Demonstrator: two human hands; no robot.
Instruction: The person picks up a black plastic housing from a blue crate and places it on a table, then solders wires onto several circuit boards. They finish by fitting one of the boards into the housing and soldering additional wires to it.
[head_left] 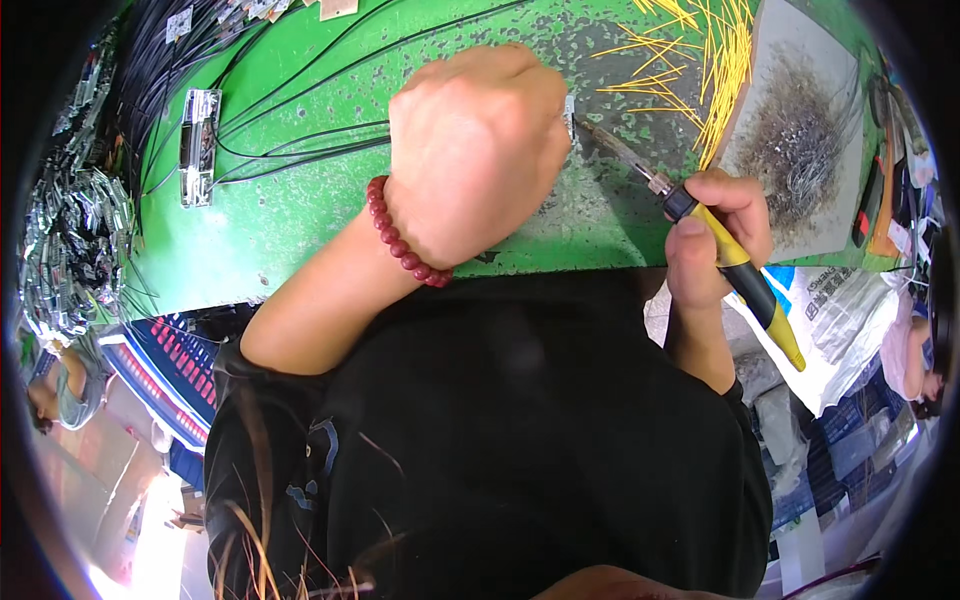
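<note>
My left hand [480, 150], with a dark red bead bracelet [397, 245] at its wrist, is closed over the green worktable [270, 260]. Its fingers are bent under and out of sight. A small pale piece [569, 112] pokes out at its right side; its kind is unclear. Thin black cables [310, 152] run from a shiny metal-and-black part [198, 148] on the left to this hand. In my right hand [695, 260] is a yellow and black soldering iron [745, 275], held like a pen. Its tip points at the pale piece; contact is unclear.
Loose yellow wires [722, 80] lie at the far right, beside a grey board [790, 150] with dark residue and a wire tangle. Black cable bundles [165, 70] and piled shiny metal parts [75, 250] crowd the left. Hand tools [880, 170] lie along the right edge. Other people sit at both sides.
</note>
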